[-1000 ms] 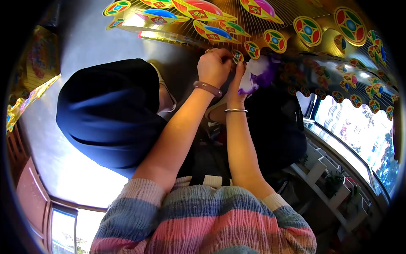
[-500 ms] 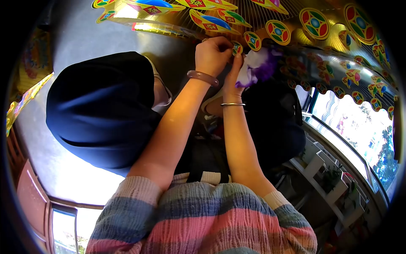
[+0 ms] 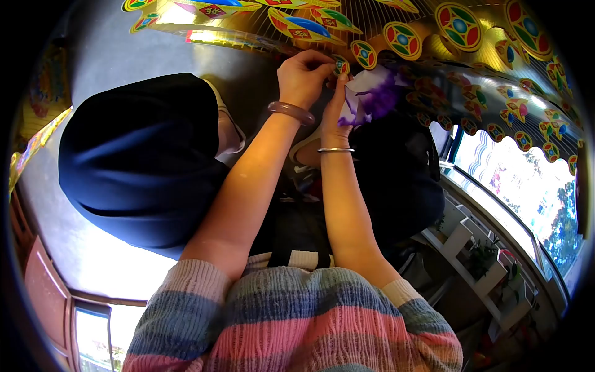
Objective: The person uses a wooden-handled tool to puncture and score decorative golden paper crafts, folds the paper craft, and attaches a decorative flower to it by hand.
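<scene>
Both my arms reach forward to the lower edge of a gold, pleated paper decoration (image 3: 427, 18). My left hand (image 3: 304, 79), with a brownish bangle at the wrist, is closed in a pinch at a small round coin-patterned paper piece (image 3: 340, 65) in red, green and gold. My right hand (image 3: 336, 108), wearing a thin silver bangle, has its thumb just below that piece. A crumpled white-and-purple sheet (image 3: 372, 87), paper or cloth, sits in my right hand; the fingers behind it are hidden. Another coin-patterned piece (image 3: 364, 54) hangs just right of my fingertips.
Several larger round pieces and boat-shaped ornaments (image 3: 307, 28) hang along the gold edge above. My dark-clad knees (image 3: 142, 167) spread either side of my arms. White shelving with plants (image 3: 471, 248) and a bright window (image 3: 520, 180) are at the right.
My hands and the hanging decoration sit slightly further left and up in view. The left fingers stay at the small round piece, and the white-and-purple sheet has shifted a little in my right hand.
</scene>
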Demonstrator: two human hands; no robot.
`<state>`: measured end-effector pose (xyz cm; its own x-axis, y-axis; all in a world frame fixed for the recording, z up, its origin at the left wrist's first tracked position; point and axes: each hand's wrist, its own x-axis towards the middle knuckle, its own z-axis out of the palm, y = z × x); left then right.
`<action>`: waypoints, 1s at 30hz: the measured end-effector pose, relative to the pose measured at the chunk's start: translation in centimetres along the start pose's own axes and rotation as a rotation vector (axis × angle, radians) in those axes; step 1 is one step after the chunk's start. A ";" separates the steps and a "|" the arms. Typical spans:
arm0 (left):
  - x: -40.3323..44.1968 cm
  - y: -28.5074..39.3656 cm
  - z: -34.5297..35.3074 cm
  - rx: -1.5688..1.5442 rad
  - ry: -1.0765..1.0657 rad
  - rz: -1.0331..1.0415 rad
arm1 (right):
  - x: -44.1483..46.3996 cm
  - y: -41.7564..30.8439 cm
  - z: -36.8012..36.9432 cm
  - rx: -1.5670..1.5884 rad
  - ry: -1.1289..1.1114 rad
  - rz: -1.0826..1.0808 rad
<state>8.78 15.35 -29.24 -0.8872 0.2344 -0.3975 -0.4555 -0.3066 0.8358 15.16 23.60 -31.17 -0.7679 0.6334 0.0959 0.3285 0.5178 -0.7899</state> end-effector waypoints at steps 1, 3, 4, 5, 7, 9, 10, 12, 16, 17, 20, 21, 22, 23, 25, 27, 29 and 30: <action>0.0 -0.4 0.2 -0.083 0.019 -0.020 | 0.0 0.6 0.0 -0.022 0.000 -0.006; -0.3 -0.4 0.7 -0.247 0.059 -0.061 | -0.1 0.7 0.0 -0.066 0.001 -0.018; -0.4 -0.5 0.9 -0.306 0.074 -0.092 | -0.1 0.8 0.0 -0.095 -0.002 -0.039; -0.6 -0.4 1.1 -0.365 0.089 -0.122 | -0.1 0.6 0.0 -0.125 -0.005 -0.060; -0.8 -0.4 1.3 -0.462 0.106 -0.175 | 0.0 0.3 -0.2 -0.145 -0.013 -0.073; -0.8 -0.3 1.3 -0.535 0.110 -0.214 | -0.1 -0.2 -0.2 -0.120 -0.025 -0.059; -0.7 -0.2 1.3 -0.544 0.117 -0.219 | -0.1 0.1 -0.1 -0.082 -0.033 -0.038; -0.7 -0.1 1.3 -0.562 0.130 -0.229 | -0.1 0.6 0.1 -0.005 -0.049 0.004; -0.8 -0.5 1.6 -0.564 0.165 -0.220 | -0.3 1.1 -0.2 -0.250 -0.080 -0.122; -0.7 -0.8 1.7 -0.557 0.176 -0.198 | -0.5 1.5 -0.1 -0.520 -0.071 -0.243; -0.6 -1.4 2.0 -0.599 0.195 -0.208 | -0.6 0.6 -0.3 -0.346 -0.059 -0.173; -0.6 -1.4 2.1 -0.624 0.198 -0.224 | -0.6 0.6 -0.3 -0.337 -0.058 -0.175; -0.5 -1.4 2.0 -0.623 0.180 -0.242 | -0.6 0.6 -0.3 -0.329 -0.057 -0.178; -0.5 -1.5 1.8 -0.623 0.163 -0.261 | -0.8 1.4 -0.1 -0.534 -0.058 -0.278; -0.5 -1.5 1.8 -0.657 0.147 -0.284 | -0.9 2.8 0.0 -0.486 -0.065 -0.246; -0.6 -1.4 1.9 -0.726 0.148 -0.297 | -0.6 2.0 0.1 -0.113 -0.077 -0.044; -0.6 -1.4 2.0 -0.720 0.165 -0.298 | -0.4 1.7 0.2 -0.005 -0.072 0.026; -0.6 -1.3 2.1 -0.717 0.174 -0.299 | -0.5 1.6 0.1 -0.017 -0.067 0.016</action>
<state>10.09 17.53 -29.32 -0.6916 0.2711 -0.6694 -0.5604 -0.7862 0.2606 15.98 24.06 -32.57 -0.7975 0.6019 0.0421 0.3496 0.5178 -0.7808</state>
